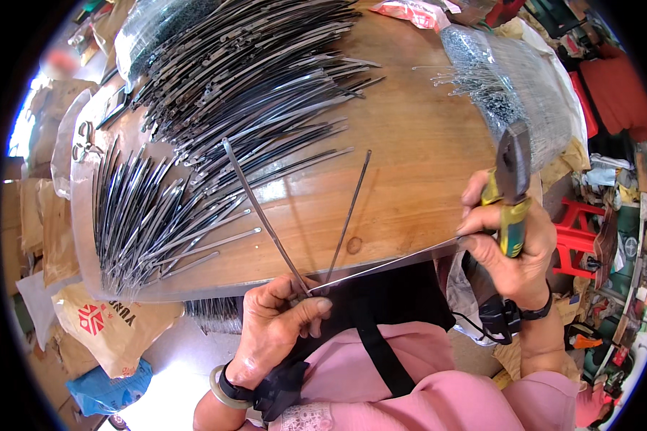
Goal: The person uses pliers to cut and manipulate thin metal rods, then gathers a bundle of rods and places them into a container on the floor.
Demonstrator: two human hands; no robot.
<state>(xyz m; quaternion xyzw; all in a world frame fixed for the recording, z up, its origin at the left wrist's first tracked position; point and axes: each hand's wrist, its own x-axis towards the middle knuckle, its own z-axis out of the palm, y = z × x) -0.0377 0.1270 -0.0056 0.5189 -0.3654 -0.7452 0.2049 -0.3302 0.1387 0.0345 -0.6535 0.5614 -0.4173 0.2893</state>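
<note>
Near the table's front edge my left hand is closed, pinching a long dark metal strip that sticks up and leans left. A second thin dark strip rises from behind the same fingers, leaning right; whether it joins the first is hidden. My right hand is wrapped round pliers with yellow and green handles, their jaws pointing up. Its thumb and forefinger also pinch the end of a thin straight wire, which stretches across to the left fingertips.
Piles of dark metal strips cover the table's left and far side. Scissors lie at the left edge. A plastic-wrapped bundle of thin wires sits far right. A red stool stands to the right, a paper bag lower left.
</note>
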